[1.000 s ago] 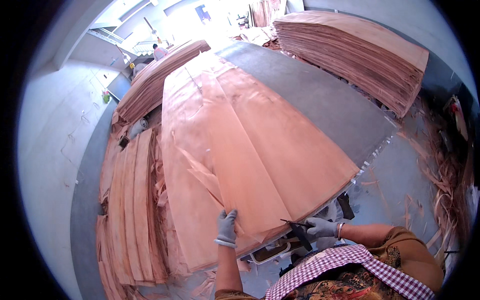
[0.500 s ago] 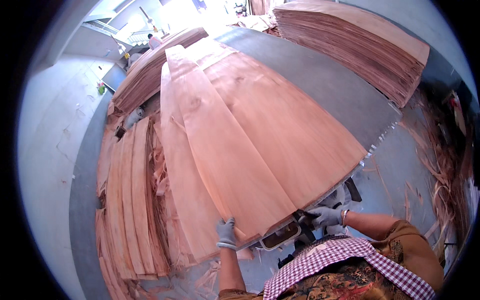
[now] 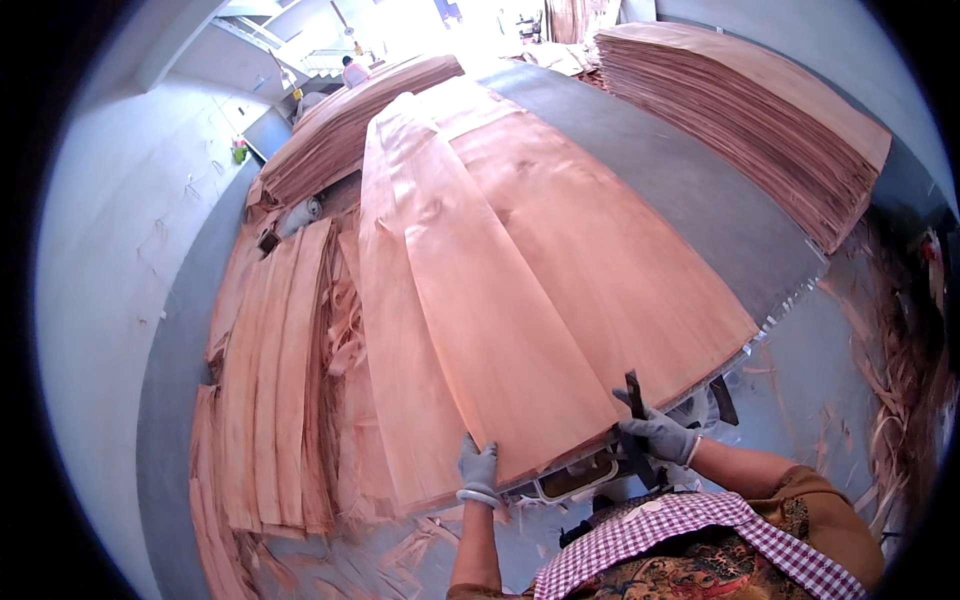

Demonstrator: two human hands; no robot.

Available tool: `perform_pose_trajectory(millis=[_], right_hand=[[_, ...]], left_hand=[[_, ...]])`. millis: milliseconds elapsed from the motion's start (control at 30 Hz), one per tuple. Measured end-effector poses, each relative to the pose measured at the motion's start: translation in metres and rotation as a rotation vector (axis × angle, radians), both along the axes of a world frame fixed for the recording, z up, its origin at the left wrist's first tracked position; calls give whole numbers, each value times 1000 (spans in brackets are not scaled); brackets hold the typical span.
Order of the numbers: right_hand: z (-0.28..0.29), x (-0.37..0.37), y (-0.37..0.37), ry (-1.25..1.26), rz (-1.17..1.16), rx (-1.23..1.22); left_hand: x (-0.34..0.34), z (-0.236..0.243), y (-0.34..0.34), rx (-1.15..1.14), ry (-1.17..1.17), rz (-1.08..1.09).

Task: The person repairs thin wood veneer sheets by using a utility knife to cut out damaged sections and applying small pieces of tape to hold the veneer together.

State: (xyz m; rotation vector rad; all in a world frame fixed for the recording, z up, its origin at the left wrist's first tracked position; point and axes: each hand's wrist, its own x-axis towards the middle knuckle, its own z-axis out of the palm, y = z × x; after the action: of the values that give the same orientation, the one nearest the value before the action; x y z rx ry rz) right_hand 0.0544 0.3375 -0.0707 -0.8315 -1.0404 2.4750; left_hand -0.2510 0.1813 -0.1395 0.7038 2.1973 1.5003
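Long reddish-brown wood veneer sheets (image 3: 620, 270) lie overlapped on a table, their near ends towards me. A narrower veneer strip (image 3: 490, 300) lies on top, along the left of the wide sheet. My left hand (image 3: 478, 468), in a grey glove, is at the near left corner of this strip, fingers closed on its edge; the fingertips are partly hidden. My right hand (image 3: 660, 436), also gloved, is wrapped round a dark flat blade-like tool (image 3: 634, 392) at the table's near edge, by the strip's right side. The tool stands roughly upright.
A tall veneer stack (image 3: 740, 120) stands at the far right, another (image 3: 350, 115) at the far left. Narrow veneer strips (image 3: 265, 390) are piled left of the table. Scraps (image 3: 885, 400) litter the floor at right. A person (image 3: 354, 72) is in the far background.
The strip's raised left edge now lies flatter, with my left hand still at its corner. The dark tool in my right hand has come up into clearer view. The whole view has shifted slightly.
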Motion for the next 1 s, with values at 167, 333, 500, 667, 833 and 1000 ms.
perform_pose_trajectory(millis=[167, 333, 500, 667, 833, 1000], right_hand=[[46, -36, 1, -254, -48, -55], [150, -52, -1, -33, 44, -79], [239, -57, 11, 156, 115, -93], [264, -16, 55, 461, 130, -252], [239, 89, 156, 613, 245, -287], [168, 216, 277, -110, 16, 88]], left_hand=[[17, 46, -18, -182, -112, -7], [18, 78, -78, -264, 705, 43], [2, 59, -114, -360, 931, 409], [-20, 56, -118, -402, 852, 524], [38, 119, -72, -404, 1263, 575], [150, 191, 20, -293, 1454, 457]])
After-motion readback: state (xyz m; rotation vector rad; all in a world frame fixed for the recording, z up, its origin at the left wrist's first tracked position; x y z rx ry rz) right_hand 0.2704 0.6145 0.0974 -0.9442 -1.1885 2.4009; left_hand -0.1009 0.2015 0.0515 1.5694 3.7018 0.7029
